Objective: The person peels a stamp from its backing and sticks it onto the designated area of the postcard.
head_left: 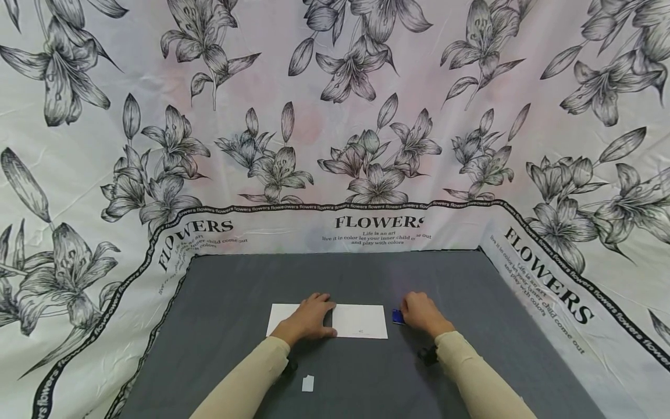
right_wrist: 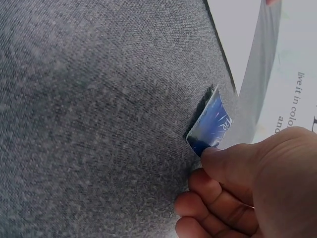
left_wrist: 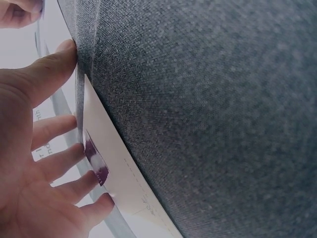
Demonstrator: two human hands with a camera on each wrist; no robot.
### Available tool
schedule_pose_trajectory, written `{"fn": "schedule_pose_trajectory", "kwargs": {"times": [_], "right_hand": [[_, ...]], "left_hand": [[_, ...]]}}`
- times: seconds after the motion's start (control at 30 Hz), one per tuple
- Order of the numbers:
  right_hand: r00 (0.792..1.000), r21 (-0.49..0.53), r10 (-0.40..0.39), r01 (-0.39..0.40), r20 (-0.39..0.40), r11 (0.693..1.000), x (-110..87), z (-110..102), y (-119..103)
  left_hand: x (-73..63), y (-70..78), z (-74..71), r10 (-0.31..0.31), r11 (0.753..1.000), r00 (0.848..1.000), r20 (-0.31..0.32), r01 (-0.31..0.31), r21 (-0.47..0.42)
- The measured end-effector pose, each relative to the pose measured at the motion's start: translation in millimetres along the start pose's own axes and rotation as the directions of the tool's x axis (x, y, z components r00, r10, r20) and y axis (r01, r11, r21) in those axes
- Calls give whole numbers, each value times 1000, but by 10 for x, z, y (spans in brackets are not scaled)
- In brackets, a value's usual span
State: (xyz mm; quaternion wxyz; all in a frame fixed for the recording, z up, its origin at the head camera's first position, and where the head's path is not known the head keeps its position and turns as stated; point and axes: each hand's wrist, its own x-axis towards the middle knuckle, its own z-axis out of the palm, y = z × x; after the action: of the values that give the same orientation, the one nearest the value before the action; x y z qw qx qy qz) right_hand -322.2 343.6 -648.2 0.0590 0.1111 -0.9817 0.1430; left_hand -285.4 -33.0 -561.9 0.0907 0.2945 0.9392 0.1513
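Two flat white rectangles that look like envelopes lie side by side on the dark grey surface: a left envelope (head_left: 281, 314) and a right envelope (head_left: 361, 321). Over the gap between them is my left hand (head_left: 313, 317), its fingers spread, the thumb at the right envelope's edge. A purple stamp (left_wrist: 96, 158) shows on the left envelope in the left wrist view. Just right of the right envelope, my right hand (head_left: 424, 314) pinches a blue postage stamp (right_wrist: 212, 124) by one corner between thumb and index finger. The stamp is tilted, with a shadow under its edge.
A small white paper piece (head_left: 307, 383) lies nearer the front of the grey tabletop (head_left: 366, 384). White fabric printed with black flowers and lettering (head_left: 377, 222) hangs around the back and sides.
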Motion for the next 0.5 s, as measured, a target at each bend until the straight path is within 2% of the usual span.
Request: {"fn": "schedule_pose_trajectory", "kwargs": {"times": [0.2, 0.27, 0.37, 0.47, 0.5], "right_hand": [[999, 31, 9, -11, 51, 999, 40, -32, 27], [999, 62, -12, 10, 40, 998, 40, -36, 53], [999, 107, -52, 51, 8, 993, -60, -231, -113], [996, 161, -85, 86, -13, 983, -200, -523, -383], [997, 172, -73, 73, -3, 982, -236, -628, -491]], "left_hand": [[1, 11, -14, 3, 1000, 1000, -1, -3, 2], [2, 14, -17, 3, 1000, 1000, -2, -3, 5], [0, 19, -22, 0, 1000, 1000, -4, 0, 4], [-6, 24, -27, -5, 1000, 1000, -3, 5, -2], [-9, 26, -28, -6, 1000, 1000, -2, 6, -7]]}}
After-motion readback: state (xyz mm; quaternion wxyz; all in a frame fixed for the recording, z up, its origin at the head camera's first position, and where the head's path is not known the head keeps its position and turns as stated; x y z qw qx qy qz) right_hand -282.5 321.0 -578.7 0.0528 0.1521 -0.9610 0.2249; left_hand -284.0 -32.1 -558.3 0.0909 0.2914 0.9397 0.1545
